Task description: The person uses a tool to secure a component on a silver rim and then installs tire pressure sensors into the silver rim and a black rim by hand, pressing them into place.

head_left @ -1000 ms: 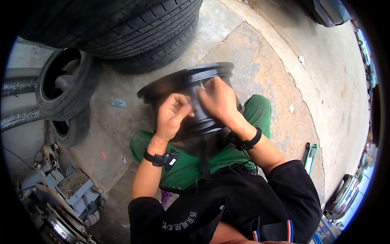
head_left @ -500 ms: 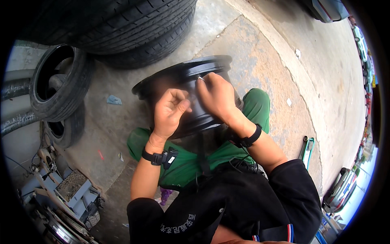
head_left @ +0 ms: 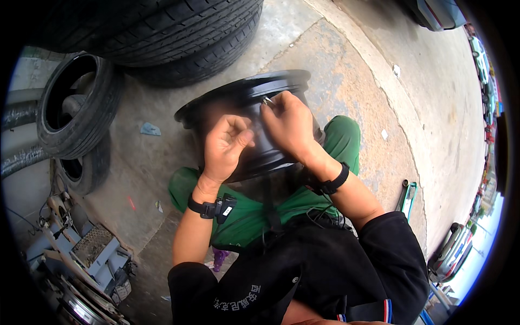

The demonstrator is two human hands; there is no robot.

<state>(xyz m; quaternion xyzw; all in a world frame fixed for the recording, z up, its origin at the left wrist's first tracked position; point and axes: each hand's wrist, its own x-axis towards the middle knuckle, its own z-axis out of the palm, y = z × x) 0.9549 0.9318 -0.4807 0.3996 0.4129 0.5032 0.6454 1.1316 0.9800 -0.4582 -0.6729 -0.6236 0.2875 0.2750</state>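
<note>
Just past your fingers in the head view, the black wheel rim (head_left: 244, 91) sits tilted by your green-clad right knee (head_left: 344, 138). Your right hand (head_left: 293, 125) pinches a small metal piece (head_left: 266, 101) between thumb and forefinger, over the rim's barrel near its far flange; whether piece and rim touch, you cannot tell. Your left hand (head_left: 223, 147) is just beside it, fingers loosely curled, thumb close to the forefinger; whether they grip anything is unclear. Compared with half a second ago, both hands keep nearly the same pose; the whole scene shifts slightly, and the metal piece seems to show a little more past your right fingertips. That suggests careful handling of the piece, not yet released. Well left of your fingers stands a worn tyre (head_left: 106, 119).
</note>
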